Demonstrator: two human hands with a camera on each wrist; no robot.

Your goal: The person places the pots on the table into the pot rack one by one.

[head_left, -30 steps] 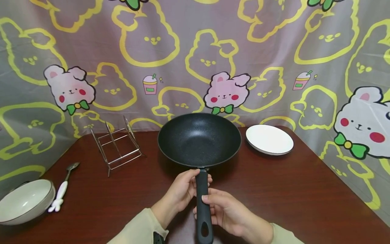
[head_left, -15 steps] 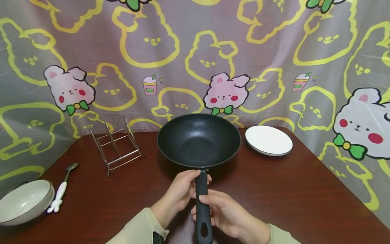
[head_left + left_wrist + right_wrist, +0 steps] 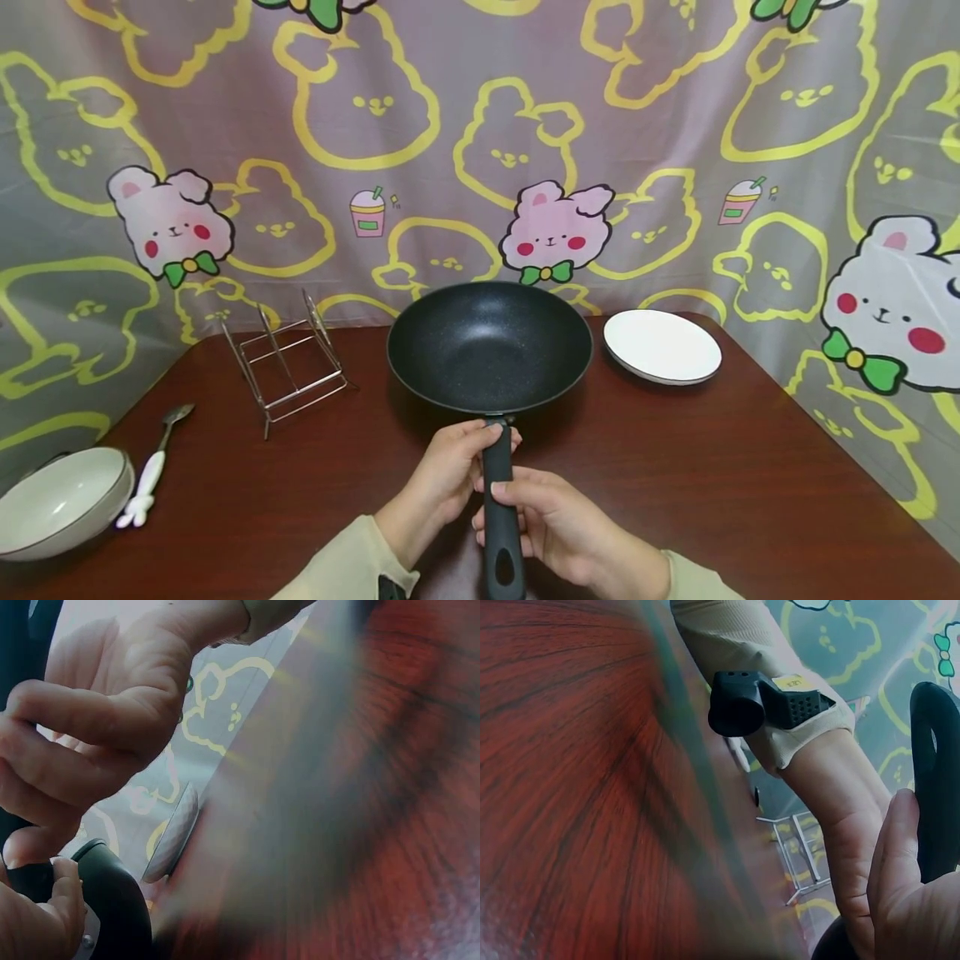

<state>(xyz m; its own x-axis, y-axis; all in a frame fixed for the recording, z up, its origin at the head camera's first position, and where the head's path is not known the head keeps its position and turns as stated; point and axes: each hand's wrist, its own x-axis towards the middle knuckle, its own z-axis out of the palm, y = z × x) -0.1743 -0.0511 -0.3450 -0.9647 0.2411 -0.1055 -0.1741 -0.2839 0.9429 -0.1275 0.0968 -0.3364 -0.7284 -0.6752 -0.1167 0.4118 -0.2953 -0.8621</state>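
Note:
A black wok (image 3: pixel 491 350) with a speckled inside is at the middle of the table, its long black handle (image 3: pixel 497 483) pointing towards me. My left hand (image 3: pixel 450 467) grips that handle close to the bowl, thumb on top. Nearer the handle's end, my right hand (image 3: pixel 558 521) grips it from the right, thumb also on top and fingers beneath. In the left wrist view, the right hand's curled fingers (image 3: pixel 82 735) show against the handle. The right wrist view catches the right thumb (image 3: pixel 900 832) beside the handle's holed end. Whether the wok's base touches the table cannot be told.
A wire rack (image 3: pixel 288 362) stands at the back left, and a white plate (image 3: pixel 663 346) lies at the back right. At the left edge are a cream bowl (image 3: pixel 63 504) and a white-handled spoon (image 3: pixel 153 471). A patterned curtain (image 3: pixel 465 125) closes off the back and sides.
My left thumb has shifted slightly further onto the top of the handle. The wok and my right hand stay nearly where they were.

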